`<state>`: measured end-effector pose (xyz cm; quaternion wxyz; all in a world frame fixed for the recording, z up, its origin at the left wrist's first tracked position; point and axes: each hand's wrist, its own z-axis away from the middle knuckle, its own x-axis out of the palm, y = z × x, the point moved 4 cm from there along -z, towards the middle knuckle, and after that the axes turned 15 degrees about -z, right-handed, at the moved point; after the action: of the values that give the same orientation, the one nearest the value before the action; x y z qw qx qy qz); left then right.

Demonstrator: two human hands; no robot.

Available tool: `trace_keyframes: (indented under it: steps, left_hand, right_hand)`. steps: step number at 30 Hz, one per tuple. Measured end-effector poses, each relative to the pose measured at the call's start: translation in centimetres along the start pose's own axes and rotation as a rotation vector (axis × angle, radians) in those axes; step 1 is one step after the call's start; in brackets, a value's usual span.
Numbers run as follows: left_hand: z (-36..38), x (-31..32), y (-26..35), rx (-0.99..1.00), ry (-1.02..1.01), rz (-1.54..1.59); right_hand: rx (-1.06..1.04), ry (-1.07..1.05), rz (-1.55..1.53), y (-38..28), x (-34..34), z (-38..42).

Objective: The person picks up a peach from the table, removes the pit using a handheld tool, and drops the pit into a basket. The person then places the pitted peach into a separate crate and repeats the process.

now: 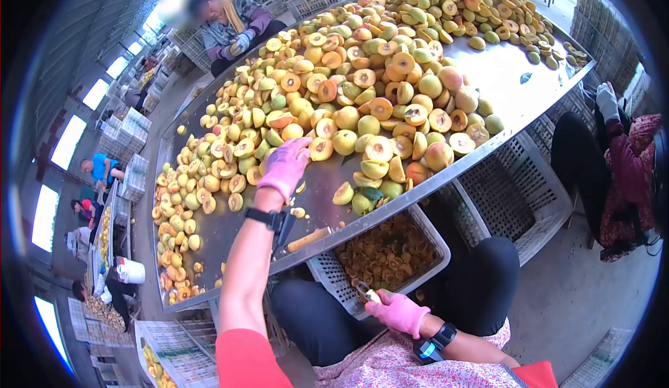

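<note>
My left hand (286, 164), in a pink glove, reaches over the metal table (324, 202). Its fingers are stretched out, with the tips right at a halved peach (321, 148) on the edge of the big pile. My right hand (399, 313), also gloved in pink, is low over my lap. It is closed around the pale handle of a pitting tool (366, 292) whose metal loop points up and left. Just beyond the loop, a plastic crate (436, 232) under the table edge contains pits and scraps (387, 252).
Another crate (541, 184) stands to the right below the table. A wooden-handled tool (309, 239) lies near the table's front rim. Across the table sits a gloved person (233, 29); another person (631, 151) sits at the right. A white bucket (130, 270) is far left.
</note>
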<state>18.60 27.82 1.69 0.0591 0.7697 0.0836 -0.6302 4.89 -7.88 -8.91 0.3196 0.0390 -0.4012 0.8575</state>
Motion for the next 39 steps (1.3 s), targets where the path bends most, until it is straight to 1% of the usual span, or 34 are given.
trace_keyframes:
  steps: [1, 2, 4, 5, 7, 8, 11, 12, 14, 16, 17, 18, 19, 20, 22, 24, 25, 26, 29, 32, 36, 39]
  left_hand:
    - [-1.5, 0.4, 1.1, -0.003, -0.105, 0.062]
    - [-2.3, 1.3, 1.3, 0.081, -0.127, 0.008]
    - [-3.6, 2.1, 1.3, 0.022, -0.259, -0.049]
    - [-3.8, 1.5, 2.1, 0.031, -0.263, -0.046]
    - [-3.4, 1.0, 2.5, -0.032, -0.483, -0.213]
    - [-2.9, 0.9, 2.6, -0.034, -0.484, -0.217]
    - [-0.8, 0.8, 3.3, -0.115, -0.368, -0.068]
    - [0.3, 0.9, 3.5, -0.112, -0.373, -0.068]
    - [3.8, 0.2, 4.3, -0.497, -0.434, 0.804]
    - [7.9, -0.9, 7.6, -0.38, -0.418, 1.451]
    - [10.2, -1.5, 9.7, -0.412, -0.387, 1.596]
    - [12.2, -1.3, 11.4, -0.434, -0.331, 1.688]
    - [14.1, -1.2, 12.9, -0.393, -0.265, 1.75]
    - [16.1, -1.4, 14.6, -0.449, -0.213, 1.727]
    - [19.0, -1.6, 17.1, -0.487, -0.047, 1.513]
    - [20.7, -3.0, 19.3, -0.539, 0.041, 1.381]
    - [21.5, -2.9, 19.8, -0.565, 0.09, 1.418]
    - [21.9, -2.7, 20.2, -0.571, 0.089, 1.422]
    - [22.6, -2.9, 20.7, -0.561, 0.256, 1.359]
    - [22.9, -2.7, 21.2, -0.621, 0.271, 1.38]
    - [23.2, -2.5, 21.7, -0.64, 0.3, 1.381]
    - [23.2, -2.3, 21.9, -0.661, 0.328, 1.368]
  right_hand:
    - [-0.031, 0.01, 0.017, 0.2, 0.0, -0.2]
    - [-0.062, 0.022, 0.035, 0.5, -0.1, -0.4]
    - [-0.07, 0.044, 0.041, 0.9, -0.5, -0.6]
    - [-0.056, 0.026, 0.079, 0.4, -0.6, -0.2]
    - [-0.059, -0.004, 0.137, -0.5, -0.7, 0.3]
    - [-0.062, -0.008, 0.137, -0.5, -0.7, 0.3]
    - [-0.105, 0.018, 0.204, -0.2, -0.6, 0.2]
    - [-0.183, 0.067, 0.233, -0.3, -0.9, 0.3]
    - [-0.369, 0.173, 0.231, -1.8, -1.2, 1.5]
    - [-0.534, 0.256, 0.153, -3.9, -0.9, 3.0]
    - [-0.531, 0.253, 0.148, -4.7, -0.5, 3.8]
    - [-0.578, 0.247, 0.122, -5.6, -0.1, 4.7]
    - [-0.623, 0.245, 0.097, -6.1, 0.3, 5.3]
    - [-0.613, 0.247, 0.094, -6.1, 0.6, 5.6]
    - [-0.715, 0.267, 0.182, -6.2, 1.3, 6.3]
    - [-0.73, 0.278, 0.18, -5.7, 1.6, 6.7]
    - [-0.69, 0.267, 0.188, -5.7, 1.7, 6.9]
    - [-0.651, 0.256, 0.195, -5.6, 1.9, 7.0]
    - [-0.667, 0.292, 0.254, -4.9, 2.2, 7.0]
    - [-0.671, 0.322, 0.302, -4.6, 2.4, 7.2]
    - [-0.639, 0.331, 0.375, -4.7, 2.4, 7.5]
    - [-0.653, 0.34, 0.413, -4.8, 2.1, 7.6]
